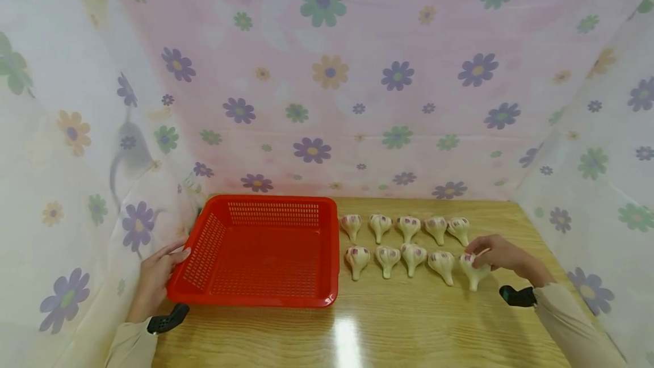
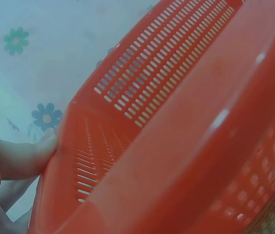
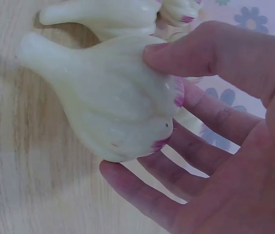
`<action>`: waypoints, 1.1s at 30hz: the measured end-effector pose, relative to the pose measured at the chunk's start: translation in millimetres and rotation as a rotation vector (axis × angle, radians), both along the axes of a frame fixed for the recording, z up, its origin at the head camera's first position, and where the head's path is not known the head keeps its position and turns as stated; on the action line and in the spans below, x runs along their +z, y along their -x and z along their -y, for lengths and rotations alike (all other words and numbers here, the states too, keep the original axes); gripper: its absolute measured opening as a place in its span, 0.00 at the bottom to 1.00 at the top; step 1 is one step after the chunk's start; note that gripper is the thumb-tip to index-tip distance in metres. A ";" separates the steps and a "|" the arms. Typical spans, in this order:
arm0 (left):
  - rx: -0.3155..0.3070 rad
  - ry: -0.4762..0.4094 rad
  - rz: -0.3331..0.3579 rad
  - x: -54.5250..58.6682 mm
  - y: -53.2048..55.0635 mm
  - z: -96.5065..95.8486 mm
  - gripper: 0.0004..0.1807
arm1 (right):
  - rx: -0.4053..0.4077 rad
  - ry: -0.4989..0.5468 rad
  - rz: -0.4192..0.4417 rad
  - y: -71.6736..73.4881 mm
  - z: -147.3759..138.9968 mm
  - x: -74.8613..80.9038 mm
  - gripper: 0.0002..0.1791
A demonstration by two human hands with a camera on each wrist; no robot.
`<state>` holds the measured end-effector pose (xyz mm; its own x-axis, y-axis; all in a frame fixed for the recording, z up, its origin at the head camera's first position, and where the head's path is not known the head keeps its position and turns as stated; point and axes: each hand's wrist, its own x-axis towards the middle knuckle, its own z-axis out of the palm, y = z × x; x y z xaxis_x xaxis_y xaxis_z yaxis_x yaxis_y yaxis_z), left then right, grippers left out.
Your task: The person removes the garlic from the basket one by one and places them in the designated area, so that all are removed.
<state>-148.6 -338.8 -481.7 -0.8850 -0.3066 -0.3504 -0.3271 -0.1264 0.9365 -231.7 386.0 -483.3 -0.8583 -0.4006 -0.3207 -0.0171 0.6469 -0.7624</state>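
Note:
My left hand point(image 1: 155, 277) grips the left rim of a red plastic basket point(image 1: 329, 254), thumb over the edge. The left wrist view shows the thumb on the rim close to the slotted wall of the basket point(image 2: 176, 161). My right hand point(image 1: 493, 254) holds a garlic bulb point(image 1: 472, 271) at the right end of the front row. In the right wrist view the thumb lies on top of this white, purple-tipped bulb point(image 3: 113, 92) and the other fingers go around its broad end. Its neck points away from the palm.
Several more garlic bulbs stand in two rows right of the basket, among them a back-row bulb point(image 1: 380, 227) and a front-row bulb point(image 1: 441, 266). They are on a wood-grain table point(image 1: 409, 328). Flower-patterned cloth point(image 1: 357, 101) encloses the back and both sides.

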 end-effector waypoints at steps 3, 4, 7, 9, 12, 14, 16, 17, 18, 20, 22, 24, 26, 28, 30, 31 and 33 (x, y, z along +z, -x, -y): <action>0.004 0.006 0.011 0.6 0.6 -1.5 0.36 | -0.011 -0.011 -0.015 0.1 1.4 -5.2 0.21; 0.005 0.007 0.014 0.8 0.6 -1.9 0.36 | -0.013 -0.013 -0.023 0.3 1.8 -7.2 0.21; 0.002 0.015 0.017 1.0 0.4 -2.4 0.36 | -0.027 -0.007 -0.054 -0.8 3.8 -13.0 0.20; -0.001 0.013 0.016 1.0 0.3 -2.5 0.36 | -0.040 -0.001 -0.078 -2.5 4.7 -16.8 0.19; -0.009 0.007 0.010 1.3 -0.1 -2.7 0.36 | -0.062 0.004 -0.111 -6.2 5.5 -21.6 0.18; -0.015 0.004 0.006 1.5 -0.3 -2.8 0.36 | -0.076 0.000 -0.132 -8.8 5.7 -24.1 0.17; -0.017 0.007 0.005 1.6 -0.5 -3.0 0.36 | -0.084 -0.002 -0.149 -11.1 5.8 -25.7 0.17; -0.019 0.010 0.006 1.6 -0.5 -3.0 0.36 | -0.092 -0.006 -0.157 -11.9 5.8 -26.4 0.17; -0.019 0.012 0.007 1.4 -0.4 -3.1 0.36 | -0.098 -0.010 -0.162 -12.5 5.9 -27.0 0.17; -0.016 0.016 0.012 0.9 -0.3 -3.2 0.36 | -0.108 -0.017 -0.172 -13.3 6.1 -27.6 0.17; -0.015 0.022 0.017 0.7 -0.4 -3.3 0.36 | -0.112 -0.031 -0.185 -13.6 6.8 -27.4 0.18; -0.013 0.030 0.020 0.7 -0.4 -3.3 0.36 | -0.119 -0.046 -0.203 -13.6 8.2 -27.3 0.18; -0.009 0.038 0.018 0.8 -0.2 -2.9 0.36 | -0.123 -0.072 -0.228 -13.4 9.9 -27.4 0.19; -0.001 0.047 0.009 0.9 0.2 -2.3 0.36 | -0.123 -0.102 -0.257 -13.0 11.6 -28.3 0.19; 0.003 0.054 -0.005 0.7 0.4 -1.5 0.34 | -0.128 -0.124 -0.272 -13.2 13.2 -29.6 0.19; 0.005 0.053 -0.014 0.5 0.4 -1.2 0.33 | -0.125 -0.131 -0.276 -13.6 14.0 -30.0 0.19; 0.006 0.054 -0.030 0.2 -0.1 -0.8 0.31 | -0.119 -0.135 -0.278 -15.1 15.6 -30.8 0.20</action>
<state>-148.5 -338.0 -481.4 -0.8930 -0.3297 -0.3064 -0.2981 -0.0770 0.9514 -216.5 370.4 -514.1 -0.9587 -0.2617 -0.1114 -0.1302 0.7519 -0.6463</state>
